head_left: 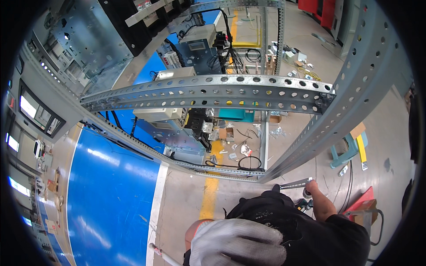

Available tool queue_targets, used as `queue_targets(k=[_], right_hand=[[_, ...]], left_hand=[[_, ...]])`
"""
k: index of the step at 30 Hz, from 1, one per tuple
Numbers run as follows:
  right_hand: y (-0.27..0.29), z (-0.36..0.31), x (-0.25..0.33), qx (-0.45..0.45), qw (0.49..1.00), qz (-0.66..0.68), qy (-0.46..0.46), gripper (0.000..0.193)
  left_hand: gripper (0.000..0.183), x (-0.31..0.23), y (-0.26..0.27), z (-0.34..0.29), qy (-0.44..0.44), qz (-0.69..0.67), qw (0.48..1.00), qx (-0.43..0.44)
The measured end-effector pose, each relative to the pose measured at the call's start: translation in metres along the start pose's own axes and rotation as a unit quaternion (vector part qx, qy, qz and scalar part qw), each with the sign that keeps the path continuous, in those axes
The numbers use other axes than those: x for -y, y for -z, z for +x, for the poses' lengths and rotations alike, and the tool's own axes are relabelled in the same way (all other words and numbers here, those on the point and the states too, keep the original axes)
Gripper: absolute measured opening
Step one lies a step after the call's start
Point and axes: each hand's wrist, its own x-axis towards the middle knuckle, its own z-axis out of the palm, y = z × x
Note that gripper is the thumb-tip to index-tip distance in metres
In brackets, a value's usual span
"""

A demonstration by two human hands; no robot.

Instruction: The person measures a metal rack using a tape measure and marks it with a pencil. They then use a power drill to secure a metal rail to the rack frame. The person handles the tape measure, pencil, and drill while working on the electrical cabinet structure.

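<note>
Close to the camera at the lower edge is my left hand [237, 244] in a grey-white knit glove, its fingers stretched to the right side by side in front of my black shirt [319, 232]. Nothing shows in it; its palm side is hidden. My bare right hand [313, 187] is closed on one end of a short perforated metal strip [295, 184], level with the floor. Just below that hand are a round metallic piece [306, 193] and a teal-and-black power tool [304, 205]; whether the hand touches them I cannot tell.
A perforated steel crossbeam [213, 93] spans ahead, joined to a tall upright [337, 97] on the right. Inside the frame stand electrical units [195, 53] with black cables. A teal stool [344, 153] and a red box [361, 201] stand right; blue flooring [113, 190] lies left.
</note>
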Motion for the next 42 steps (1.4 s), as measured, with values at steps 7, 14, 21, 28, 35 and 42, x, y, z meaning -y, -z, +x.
queue_targets(k=[7, 14, 21, 28, 35, 42], right_hand=[[-0.003, -0.002, -0.002, 0.005, 1.000, -0.004, -0.011, 0.042], [-0.005, -0.006, 0.003, 0.006, 1.000, 0.007, -0.028, 0.036], [0.001, -0.016, 0.011, 0.022, 0.999, 0.007, -0.029, 0.037], [-0.007, -0.009, 0.005, 0.006, 1.000, 0.004, -0.013, 0.039], [-0.007, -0.009, 0.006, 0.017, 0.999, 0.012, -0.031, 0.037], [-0.001, -0.012, 0.007, 0.017, 1.000, 0.011, -0.023, 0.038]], left_hand=[[0.060, 0.002, -0.014, -0.018, 0.061, -0.035, 0.995, -0.073], [0.056, 0.012, -0.013, -0.032, 0.042, -0.032, 0.997, -0.055], [0.052, -0.001, -0.022, -0.036, 0.136, -0.003, 0.986, -0.093], [0.051, 0.016, -0.026, -0.023, 0.022, -0.022, 0.997, -0.073], [0.046, -0.010, -0.039, -0.002, 0.141, 0.030, 0.979, -0.141], [0.047, 0.018, -0.034, -0.022, -0.034, 0.032, 0.991, -0.128]])
